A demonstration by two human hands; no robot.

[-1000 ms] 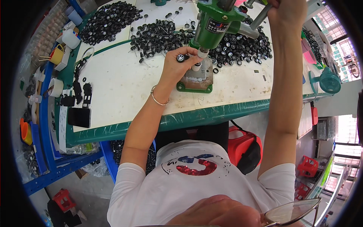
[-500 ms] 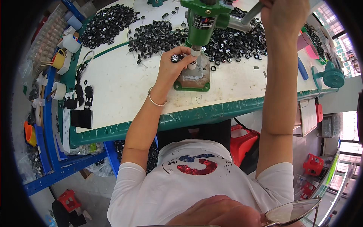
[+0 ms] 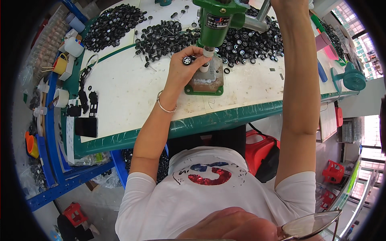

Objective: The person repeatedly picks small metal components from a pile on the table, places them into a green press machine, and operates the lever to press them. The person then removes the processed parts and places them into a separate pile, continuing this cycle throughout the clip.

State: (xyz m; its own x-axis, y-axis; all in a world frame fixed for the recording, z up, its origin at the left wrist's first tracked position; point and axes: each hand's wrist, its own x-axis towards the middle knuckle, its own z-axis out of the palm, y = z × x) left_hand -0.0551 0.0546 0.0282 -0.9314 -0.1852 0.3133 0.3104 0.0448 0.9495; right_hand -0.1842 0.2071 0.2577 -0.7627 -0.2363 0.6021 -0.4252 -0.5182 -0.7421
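A green hand press (image 3: pixel 213 34) stands on the table ahead of me. My left hand (image 3: pixel 187 64) is closed at its ram, pinching small black toy wheels. One wheel (image 3: pixel 187 60) shows its silvery spoked face at the back of my fingers. Another dark wheel (image 3: pixel 205 64) sits at the fingertips, directly under the ram and on top of the pale post (image 3: pixel 204 69) of the press base. Up at the top edge, my right hand (image 3: pixel 291 5) is on the press lever (image 3: pixel 264 11); its fingers are mostly cut off by the frame.
Heaps of black wheels, many on metal axles, lie behind the press (image 3: pixel 163 40), at the far left (image 3: pixel 114 26) and to its right (image 3: pixel 245 46). A phone (image 3: pixel 86 127) and black plastic parts (image 3: pixel 93 103) lie at left. A small teal fan (image 3: pixel 354 80) stands right.
My right hand has gone up, mostly out of the top edge, and the lever stands more steeply. My left hand stays at the ram with the wheels.
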